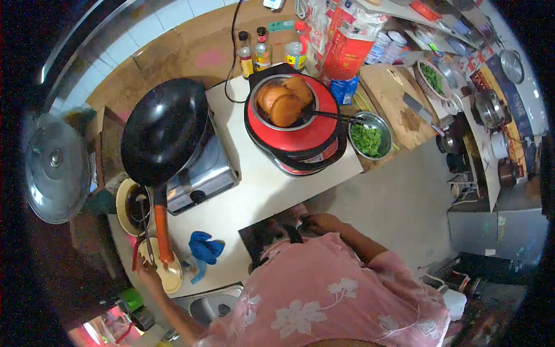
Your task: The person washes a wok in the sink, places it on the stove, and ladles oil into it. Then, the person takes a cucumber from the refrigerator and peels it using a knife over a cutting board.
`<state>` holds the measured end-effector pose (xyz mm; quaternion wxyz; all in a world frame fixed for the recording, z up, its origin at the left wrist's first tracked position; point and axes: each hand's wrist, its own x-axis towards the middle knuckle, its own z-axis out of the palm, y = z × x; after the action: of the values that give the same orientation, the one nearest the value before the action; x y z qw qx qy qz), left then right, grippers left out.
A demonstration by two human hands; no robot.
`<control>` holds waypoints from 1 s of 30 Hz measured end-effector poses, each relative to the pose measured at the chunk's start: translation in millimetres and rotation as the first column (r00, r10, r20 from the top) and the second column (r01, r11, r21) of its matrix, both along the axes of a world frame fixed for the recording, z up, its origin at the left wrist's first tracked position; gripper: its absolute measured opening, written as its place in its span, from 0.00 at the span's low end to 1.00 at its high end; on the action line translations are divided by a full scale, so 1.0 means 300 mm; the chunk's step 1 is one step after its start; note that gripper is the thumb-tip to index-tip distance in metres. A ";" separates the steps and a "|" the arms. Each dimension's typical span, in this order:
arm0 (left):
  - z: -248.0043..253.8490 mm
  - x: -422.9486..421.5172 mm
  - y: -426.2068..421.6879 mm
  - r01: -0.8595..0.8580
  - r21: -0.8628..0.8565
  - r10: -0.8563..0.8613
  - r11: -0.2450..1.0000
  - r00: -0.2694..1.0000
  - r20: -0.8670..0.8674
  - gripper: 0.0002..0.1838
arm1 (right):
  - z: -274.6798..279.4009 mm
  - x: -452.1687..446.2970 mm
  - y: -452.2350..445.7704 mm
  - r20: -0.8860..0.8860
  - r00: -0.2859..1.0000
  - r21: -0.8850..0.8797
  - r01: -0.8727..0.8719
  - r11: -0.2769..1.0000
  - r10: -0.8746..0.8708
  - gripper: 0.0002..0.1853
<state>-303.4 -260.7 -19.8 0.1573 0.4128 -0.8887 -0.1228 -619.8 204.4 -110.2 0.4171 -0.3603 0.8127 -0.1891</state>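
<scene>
My left hand point(148, 273) is at the lower left, by a cream plate point(171, 279). Its fingers look closed, beside a long-handled utensil point(148, 246) and a thin red stick point(136, 254); which one they grip is unclear. The utensil reaches into a cream bowl point(124, 207) of dark liquid. Above lies a black wok point(165, 124) with an orange-brown handle point(162, 231) on a silver gas stove point(202, 176). My right hand point(324, 224) is curled before my body at the counter's front edge, around something dark that I cannot make out.
A metal bowl of round orange-brown pieces point(283, 107) sits on a red cooker point(283, 139), chopsticks point(341, 117) across its rim. Chopped greens fill a steel bowl point(370, 139). A knife point(422, 111) rests on the wooden board point(399, 98). A blue cloth point(206, 247) lies near the sink point(211, 306).
</scene>
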 end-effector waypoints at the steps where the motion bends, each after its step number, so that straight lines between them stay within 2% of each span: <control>1: 0.064 -0.026 0.040 -0.134 0.036 0.132 0.990 0.990 0.044 0.21 | 0.001 0.004 -0.005 -0.015 1.000 0.003 -0.002 1.000 0.003 0.18; 2: 0.126 -0.072 0.090 -0.130 0.027 0.128 0.991 0.991 0.047 0.21 | -0.029 0.000 0.004 -0.011 1.000 -0.005 0.002 1.000 -0.002 0.18; 3: 0.186 -0.136 0.146 -0.090 0.349 0.182 0.933 0.954 -0.241 0.22 | -0.077 -0.008 0.020 -0.069 0.995 -0.006 -0.076 0.997 0.075 0.18; 4: 0.219 -0.182 0.180 0.054 0.612 0.309 0.789 0.826 -0.471 0.23 | -0.106 -0.011 0.031 -0.126 0.980 -0.002 -0.153 0.988 0.151 0.18; 5: 0.218 -0.202 0.191 0.105 0.629 0.295 0.770 0.816 -0.497 0.27 | -0.102 -0.006 0.033 -0.124 0.981 -0.009 -0.150 0.989 0.148 0.18; 6: 0.253 -0.249 0.230 0.104 0.625 0.290 0.773 0.819 -0.496 0.27 | -0.075 -0.003 0.033 -0.076 0.997 -0.016 -0.015 1.000 0.014 0.18; 7: 0.306 -0.309 0.288 0.124 0.603 0.217 0.788 0.861 -0.460 0.28 | -0.050 -0.001 0.032 -0.026 0.993 -0.016 0.118 0.993 -0.118 0.17; 8: 0.337 -0.337 0.320 0.144 0.583 0.143 0.800 0.897 -0.418 0.31 | -0.024 -0.003 0.027 -0.021 0.993 -0.020 0.118 0.993 -0.118 0.17; 10: 0.323 -0.342 0.314 0.176 0.618 0.107 0.766 0.913 -0.393 0.33 | 0.013 -0.014 0.020 -0.079 0.997 0.153 0.004 0.988 0.009 0.16; 12: 0.358 -0.361 0.337 0.097 0.716 0.160 0.691 0.946 -0.283 0.34 | -0.013 -0.028 0.052 -0.043 0.999 0.111 -0.016 0.994 0.021 0.15; 13: 0.361 -0.374 0.355 0.121 0.705 0.169 0.699 0.930 -0.327 0.29 | -0.023 -0.037 0.065 -0.012 0.999 0.071 -0.030 0.997 0.031 0.14; 14: 0.363 -0.378 0.360 0.106 0.702 0.180 0.704 0.930 -0.321 0.29 | -0.035 -0.049 0.073 -0.005 0.999 0.066 -0.045 0.997 0.045 0.14; 16: 0.366 -0.383 0.357 0.118 0.680 0.117 0.724 0.950 -0.289 0.21 | -0.023 -0.087 0.070 -0.024 0.997 0.122 -0.073 0.990 0.076 0.14; 17: 0.370 -0.395 0.372 0.153 0.672 0.132 0.725 0.926 -0.353 0.16 | -0.038 -0.107 0.076 -0.018 0.995 0.113 -0.092 0.989 0.094 0.14; 19: 0.358 -0.398 0.377 0.133 0.653 0.165 0.745 0.913 -0.373 0.16 | -0.070 -0.157 0.092 -0.033 0.997 0.182 -0.060 0.982 0.067 0.14; 20: 0.348 -0.396 0.374 0.128 0.641 0.184 0.757 0.899 -0.397 0.16 | -0.068 -0.184 0.112 -0.027 0.996 0.175 -0.078 0.981 0.084 0.14; 22: 0.319 -0.375 0.344 0.069 0.631 0.240 0.773 0.889 -0.390 0.18 | -0.038 -0.247 0.153 0.000 1.000 -0.046 0.024 0.999 -0.024 0.15; 23: 0.304 -0.349 0.317 0.019 0.559 0.211 0.829 0.915 -0.344 0.19 | -0.047 -0.285 0.176 0.003 1.000 -0.054 0.025 0.998 -0.025 0.15; 24: 0.295 -0.343 0.321 -0.017 0.480 0.179 0.877 0.939 -0.293 0.20 | -0.064 -0.324 0.208 -0.016 0.998 0.016 -0.060 0.998 0.060 0.15; 25: 0.306 -0.363 0.355 -0.002 0.250 0.078 0.968 0.953 -0.293 0.24 | -0.083 -0.361 0.253 -0.031 0.991 0.096 -0.130 0.987 0.134 0.15; 26: 0.273 -0.347 0.373 -0.122 -0.042 0.107 0.992 0.959 -0.264 0.26 | -0.159 -0.376 0.300 -0.041 0.995 0.108 -0.090 0.990 0.095 0.15; 27: 0.265 -0.329 0.360 -0.100 -0.367 0.044 0.925 0.987 -0.156 0.27 | -0.284 -0.378 0.341 -0.054 0.993 -0.201 -0.117 0.973 0.108 0.16; 28: 0.279 -0.347 0.386 -0.185 -0.311 0.150 0.932 0.980 -0.131 0.26 | -0.345 -0.404 0.379 -0.088 0.990 -0.487 -0.141 0.862 0.112 0.16; 29: 0.323 -0.510 0.553 -0.297 -0.181 0.197 0.938 0.884 -0.425 0.24 | -0.226 -0.432 0.384 -0.029 0.999 -0.278 -0.028 0.960 0.021 0.17; 30: 0.278 -0.529 0.566 -0.337 -0.251 0.212 0.908 0.883 -0.419 0.23 | -0.076 -0.449 0.374 0.027 0.996 -0.057 0.083 0.995 -0.082 0.17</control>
<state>-462.1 -90.7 63.4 0.4073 0.4734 -0.7803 -0.0331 -754.6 316.6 -133.0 0.4083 -0.3360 0.8158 -0.2343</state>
